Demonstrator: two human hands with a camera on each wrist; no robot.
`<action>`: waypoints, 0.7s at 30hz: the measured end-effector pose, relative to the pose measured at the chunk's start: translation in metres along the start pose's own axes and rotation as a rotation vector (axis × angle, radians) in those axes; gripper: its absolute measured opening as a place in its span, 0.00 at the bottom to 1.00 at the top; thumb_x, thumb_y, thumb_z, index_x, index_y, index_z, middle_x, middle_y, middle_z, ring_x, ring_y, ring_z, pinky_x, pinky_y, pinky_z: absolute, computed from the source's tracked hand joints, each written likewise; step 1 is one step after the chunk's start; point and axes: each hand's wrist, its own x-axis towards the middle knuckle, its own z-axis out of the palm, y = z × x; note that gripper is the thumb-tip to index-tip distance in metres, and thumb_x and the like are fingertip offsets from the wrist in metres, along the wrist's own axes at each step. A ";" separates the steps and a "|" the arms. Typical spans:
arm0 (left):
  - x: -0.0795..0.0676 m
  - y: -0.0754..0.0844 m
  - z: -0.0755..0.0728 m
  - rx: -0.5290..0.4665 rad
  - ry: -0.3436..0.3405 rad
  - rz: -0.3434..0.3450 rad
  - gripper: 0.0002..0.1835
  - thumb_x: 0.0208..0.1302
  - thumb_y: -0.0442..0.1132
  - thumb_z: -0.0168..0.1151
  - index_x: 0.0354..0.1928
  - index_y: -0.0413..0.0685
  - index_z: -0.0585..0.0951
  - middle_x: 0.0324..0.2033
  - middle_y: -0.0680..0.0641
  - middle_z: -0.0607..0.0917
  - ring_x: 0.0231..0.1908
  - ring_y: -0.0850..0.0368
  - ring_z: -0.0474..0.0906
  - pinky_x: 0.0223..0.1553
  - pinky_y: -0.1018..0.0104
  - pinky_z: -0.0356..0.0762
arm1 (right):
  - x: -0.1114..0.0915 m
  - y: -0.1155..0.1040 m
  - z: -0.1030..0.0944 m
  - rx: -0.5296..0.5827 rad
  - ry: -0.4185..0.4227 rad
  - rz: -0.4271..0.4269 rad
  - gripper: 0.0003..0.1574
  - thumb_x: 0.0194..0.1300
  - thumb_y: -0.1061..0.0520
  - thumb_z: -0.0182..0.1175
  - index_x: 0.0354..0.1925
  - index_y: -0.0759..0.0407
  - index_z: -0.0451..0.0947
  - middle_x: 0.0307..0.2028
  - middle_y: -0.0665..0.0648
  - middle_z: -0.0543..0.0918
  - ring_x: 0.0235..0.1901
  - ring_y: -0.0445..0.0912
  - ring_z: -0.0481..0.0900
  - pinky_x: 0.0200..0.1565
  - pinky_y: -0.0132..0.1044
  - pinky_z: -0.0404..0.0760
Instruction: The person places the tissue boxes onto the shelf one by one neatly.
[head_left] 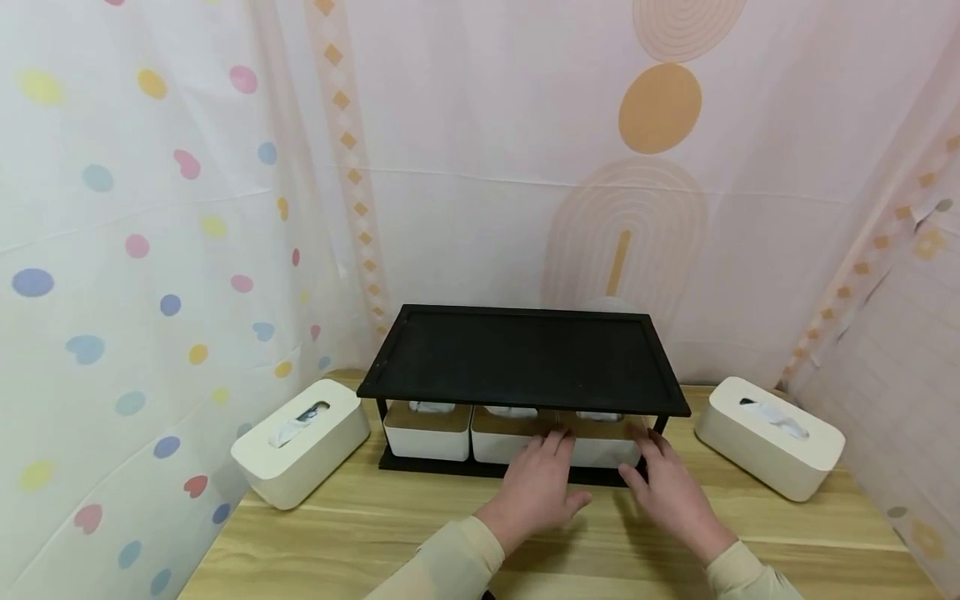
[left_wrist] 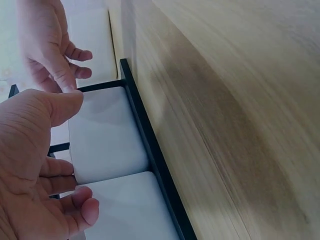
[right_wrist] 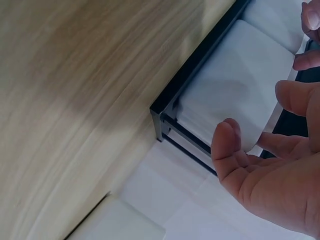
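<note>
Three white tissue boxes with brown lids stand side by side on the lower level of a black two-level rack (head_left: 525, 354). My left hand (head_left: 534, 485) is at the front of the right-hand box (head_left: 600, 453), its fingertips at the seam beside the middle box (head_left: 491, 450). At the other front corner, by the rack's leg, is my right hand (head_left: 671, 492). In the left wrist view, loosely bent fingers (left_wrist: 55, 175) touch the edge of the box (left_wrist: 107, 135). The right wrist view has the right fingers around the corner of that same box (right_wrist: 240, 75).
A loose white tissue box (head_left: 322, 446) stands left of the rack, and another (head_left: 772, 450) stands to its right. The rack's black top overhangs the boxes closely. Patterned curtains (head_left: 465, 233) enclose the back and sides of the wooden table (head_left: 360, 525).
</note>
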 end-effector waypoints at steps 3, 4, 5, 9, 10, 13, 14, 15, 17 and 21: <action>-0.001 0.001 0.000 0.024 0.009 0.014 0.44 0.69 0.66 0.69 0.75 0.43 0.72 0.69 0.44 0.79 0.62 0.47 0.81 0.62 0.55 0.83 | 0.000 0.000 0.000 0.009 0.016 0.004 0.37 0.79 0.52 0.63 0.76 0.66 0.69 0.71 0.84 0.68 0.65 0.75 0.76 0.59 0.66 0.82; -0.001 0.000 -0.001 0.026 0.015 0.019 0.44 0.69 0.66 0.69 0.75 0.43 0.72 0.69 0.44 0.79 0.62 0.47 0.81 0.62 0.55 0.83 | -0.001 0.000 0.000 0.013 0.021 0.006 0.36 0.78 0.52 0.64 0.76 0.66 0.69 0.71 0.83 0.69 0.64 0.73 0.79 0.57 0.65 0.83; -0.001 0.000 -0.001 0.030 0.019 0.023 0.44 0.69 0.66 0.69 0.75 0.43 0.72 0.68 0.44 0.80 0.62 0.47 0.81 0.62 0.56 0.83 | -0.001 0.001 0.000 0.017 0.027 0.010 0.36 0.78 0.52 0.64 0.75 0.66 0.70 0.71 0.83 0.70 0.61 0.71 0.81 0.56 0.64 0.84; -0.001 -0.002 -0.001 0.023 0.035 0.029 0.44 0.68 0.65 0.70 0.75 0.44 0.72 0.68 0.44 0.80 0.62 0.48 0.81 0.62 0.56 0.83 | 0.000 -0.001 0.001 0.035 0.067 0.007 0.34 0.75 0.53 0.67 0.72 0.67 0.74 0.66 0.80 0.75 0.45 0.56 0.85 0.48 0.56 0.85; -0.002 -0.002 -0.001 0.018 0.034 0.028 0.44 0.68 0.65 0.70 0.75 0.44 0.72 0.68 0.44 0.79 0.62 0.48 0.81 0.61 0.56 0.83 | 0.000 -0.002 0.001 0.038 0.080 0.003 0.34 0.75 0.53 0.68 0.71 0.67 0.75 0.64 0.80 0.77 0.42 0.53 0.84 0.47 0.55 0.84; -0.002 -0.003 0.001 0.002 0.029 0.026 0.44 0.68 0.65 0.71 0.75 0.44 0.72 0.69 0.44 0.79 0.62 0.48 0.81 0.60 0.56 0.84 | -0.002 -0.005 0.002 0.040 0.115 -0.007 0.33 0.73 0.54 0.70 0.68 0.68 0.77 0.59 0.77 0.80 0.39 0.51 0.81 0.45 0.54 0.83; -0.002 -0.004 0.001 -0.008 0.026 0.025 0.44 0.68 0.65 0.71 0.75 0.44 0.72 0.70 0.44 0.79 0.62 0.47 0.81 0.60 0.55 0.84 | -0.003 -0.005 0.002 0.037 0.127 -0.011 0.32 0.72 0.54 0.71 0.68 0.68 0.77 0.58 0.77 0.81 0.40 0.52 0.82 0.46 0.56 0.83; -0.002 -0.004 0.002 -0.014 0.023 0.025 0.44 0.68 0.64 0.71 0.75 0.44 0.72 0.70 0.43 0.78 0.63 0.47 0.81 0.60 0.55 0.84 | -0.004 -0.006 0.002 0.036 0.133 -0.012 0.32 0.72 0.54 0.71 0.68 0.68 0.78 0.59 0.77 0.81 0.42 0.54 0.83 0.47 0.57 0.83; -0.002 -0.004 0.002 -0.023 0.025 0.024 0.44 0.68 0.64 0.71 0.75 0.44 0.72 0.70 0.43 0.78 0.63 0.47 0.81 0.59 0.54 0.85 | -0.005 -0.007 0.002 0.039 0.137 -0.014 0.32 0.72 0.54 0.71 0.67 0.69 0.78 0.60 0.78 0.81 0.47 0.59 0.83 0.50 0.61 0.83; 0.001 -0.002 0.003 -0.022 0.033 0.033 0.44 0.68 0.64 0.71 0.75 0.43 0.72 0.69 0.43 0.79 0.62 0.47 0.81 0.59 0.55 0.85 | -0.007 -0.006 -0.001 0.043 0.113 0.005 0.35 0.74 0.53 0.69 0.70 0.69 0.75 0.64 0.82 0.76 0.54 0.68 0.84 0.53 0.65 0.83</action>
